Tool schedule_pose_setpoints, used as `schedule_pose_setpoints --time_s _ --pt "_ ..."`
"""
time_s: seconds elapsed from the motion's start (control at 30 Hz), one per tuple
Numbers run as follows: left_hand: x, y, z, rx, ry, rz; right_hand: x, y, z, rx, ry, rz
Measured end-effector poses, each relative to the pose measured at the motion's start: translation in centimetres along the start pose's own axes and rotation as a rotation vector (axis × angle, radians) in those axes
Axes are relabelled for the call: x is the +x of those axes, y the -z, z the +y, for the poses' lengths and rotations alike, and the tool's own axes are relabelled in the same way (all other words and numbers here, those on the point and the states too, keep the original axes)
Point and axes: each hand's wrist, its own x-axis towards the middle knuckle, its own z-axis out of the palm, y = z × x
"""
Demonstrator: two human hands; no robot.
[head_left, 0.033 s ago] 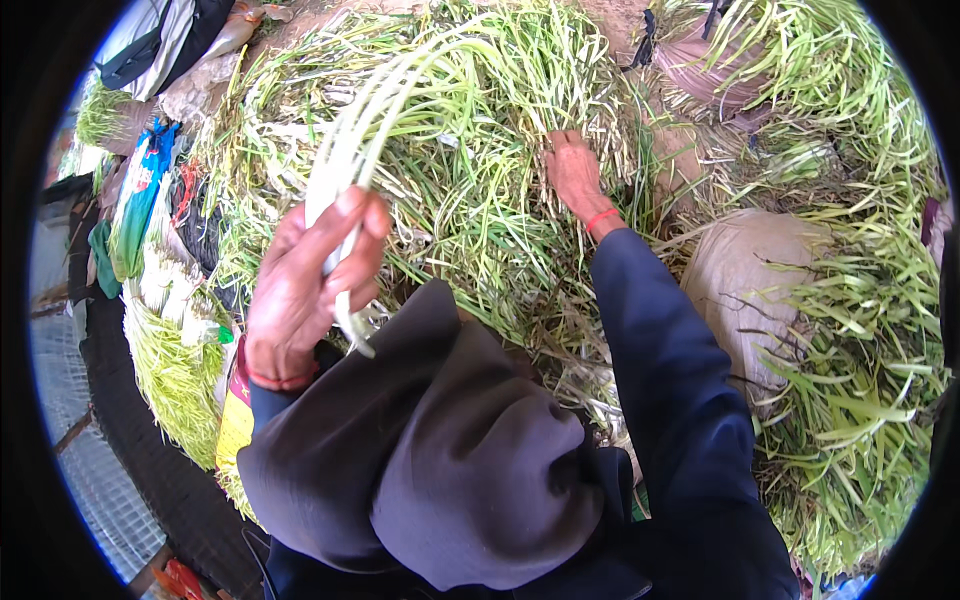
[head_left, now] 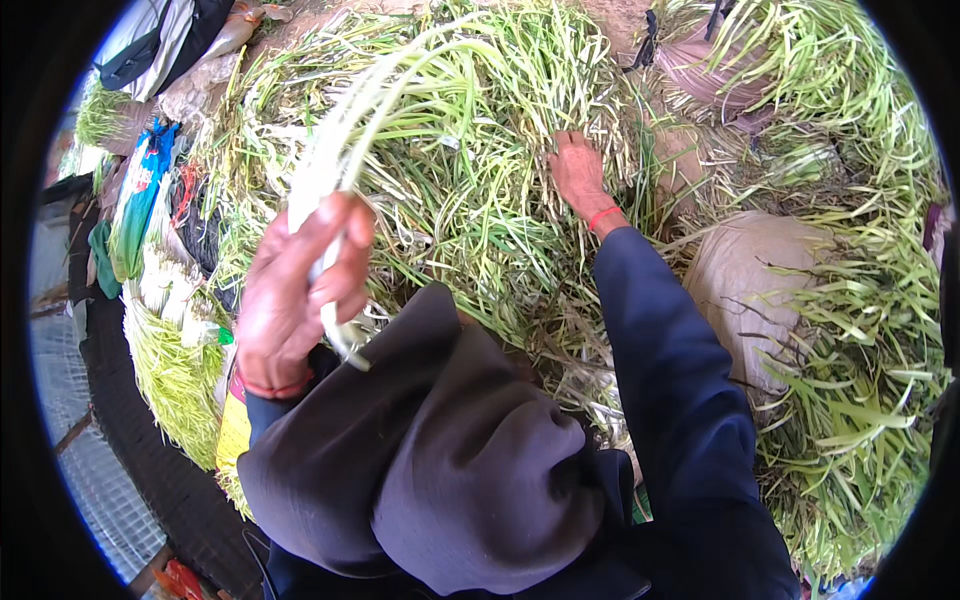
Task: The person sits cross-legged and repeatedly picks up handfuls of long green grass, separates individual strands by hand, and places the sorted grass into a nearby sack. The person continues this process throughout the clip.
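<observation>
My left hand (head_left: 300, 290) is raised in front of my chest, its fingers closed round a bunch of long pale green stalks (head_left: 375, 95). The white lower ends poke out below my fist, while the leafy tops arch away over the pile. Farther out on the right, my right hand (head_left: 578, 175) rests palm down on a wide heap of loose green and yellowish stalks (head_left: 500, 215). Its fingers are close together and bent down into the stalks, with the fingertips hidden. A red band circles each wrist. Dark cloth (head_left: 450, 440) covers my lap area.
Along the right lies another leafy heap (head_left: 850, 400) beside a pale sack (head_left: 750, 290). Tied bunches of yellow-green stalks (head_left: 175, 370) stand at the left, near a blue bag (head_left: 150, 190). A reddish sack (head_left: 710, 65) sits at the far right.
My left hand has shifted slightly left and down with the bunch. The right hand has moved a little to the right on the heap.
</observation>
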Motion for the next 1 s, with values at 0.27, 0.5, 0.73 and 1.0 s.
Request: schedule_pose_setpoints --time_s 0.27,0.5,0.73,1.0 --pt "-3.6 3.8 9.4 -0.307 -0.381 -0.459 0.8 0.4 3.7 0.033 -0.292 -0.345" --pt "-4.6 3.6 11.8 -0.342 -0.753 -0.101 1.7 0.9 5.4 0.342 -0.376 -0.376" --pt "3.7 2.3 1.2 -0.078 -0.346 0.101 0.8 12.2 1.9 1.123 -0.617 -0.06" --pt "5.3 1.7 -4.0 -0.171 -0.185 0.115 -6.2 13.1 -0.4 1.192 -0.698 -0.085"
